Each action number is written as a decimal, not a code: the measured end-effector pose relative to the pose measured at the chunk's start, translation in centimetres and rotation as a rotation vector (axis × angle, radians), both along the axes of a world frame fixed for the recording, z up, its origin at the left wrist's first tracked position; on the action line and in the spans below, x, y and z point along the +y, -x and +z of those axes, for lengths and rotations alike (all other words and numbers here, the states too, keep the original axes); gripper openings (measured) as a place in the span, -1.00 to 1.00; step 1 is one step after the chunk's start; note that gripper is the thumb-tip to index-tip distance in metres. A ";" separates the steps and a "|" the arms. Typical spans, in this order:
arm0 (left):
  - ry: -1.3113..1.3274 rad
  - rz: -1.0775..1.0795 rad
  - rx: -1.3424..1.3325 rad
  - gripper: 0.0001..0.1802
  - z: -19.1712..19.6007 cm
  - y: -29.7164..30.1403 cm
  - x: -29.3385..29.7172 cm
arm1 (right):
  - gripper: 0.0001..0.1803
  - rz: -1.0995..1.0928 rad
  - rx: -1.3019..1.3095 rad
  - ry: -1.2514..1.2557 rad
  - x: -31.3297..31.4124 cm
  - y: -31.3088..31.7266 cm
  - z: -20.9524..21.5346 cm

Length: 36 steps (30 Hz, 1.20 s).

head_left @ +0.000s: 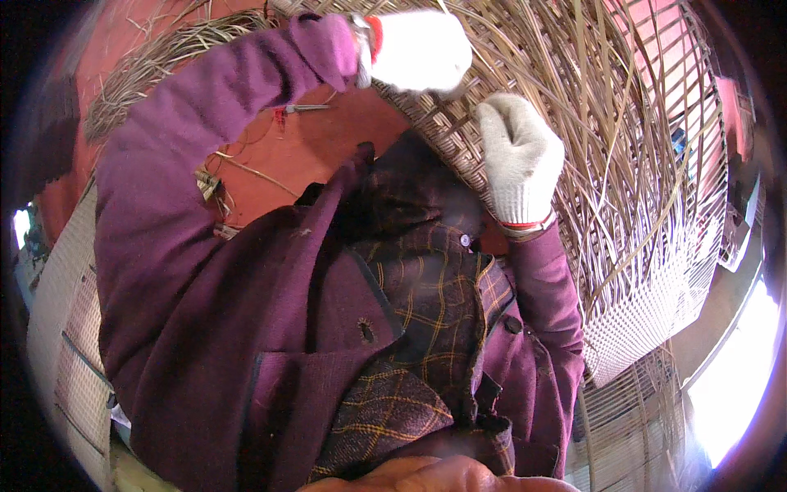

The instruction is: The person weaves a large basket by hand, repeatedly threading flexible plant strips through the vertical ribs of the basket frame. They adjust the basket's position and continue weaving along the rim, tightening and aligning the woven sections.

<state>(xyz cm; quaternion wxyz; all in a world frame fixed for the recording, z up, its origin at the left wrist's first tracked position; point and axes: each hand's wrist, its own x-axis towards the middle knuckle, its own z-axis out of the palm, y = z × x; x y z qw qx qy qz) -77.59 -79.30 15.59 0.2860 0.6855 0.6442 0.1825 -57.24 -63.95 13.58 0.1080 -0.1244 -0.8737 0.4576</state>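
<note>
Purple jacket (188,369): nearest, hanging open over a dark plaid shirt (426,287), its sleeves reaching out to both hands.
Brown wickerwork (451,139): beyond the lap and to the right, its tightly woven edge slanting from near right to far left.
Edge work: probably goes best with one hand bracing the weave while the other sets each strand snug against its neighbour; steady, even tension should keep the pattern flat, and a hard tug might crack dry strands.
Right hand (522,156): gloved, at the edge, forearm coming up from the near right; the fingers look bunched, but whether they pinch a strand I cannot tell.
Loose strands (602,139): fanned over the right side of the weave; likely worth holding clear of the fingers.
Left hand (418,51): farther out, above the edge's far end, the arm bowed wide round the left; glare whitens the glove, so its grip cannot be told.
Dry bundle (147,74): far left, beyond the left sleeve, on a red surface (279,152).
</note>
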 end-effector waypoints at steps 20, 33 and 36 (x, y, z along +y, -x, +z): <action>0.278 0.470 -0.253 -0.50 -2.3 2.8 -5.1 | -0.79 0.095 -0.179 -0.011 -0.8 2.7 1.9; 0.332 0.228 -0.268 -0.61 -1.5 2.7 -2.0 | -0.75 0.075 -0.147 -0.056 -1.9 2.7 0.2; -0.008 0.053 0.356 -0.57 -1.5 3.1 -2.6 | -0.77 0.094 -0.086 -0.098 -2.3 2.7 0.5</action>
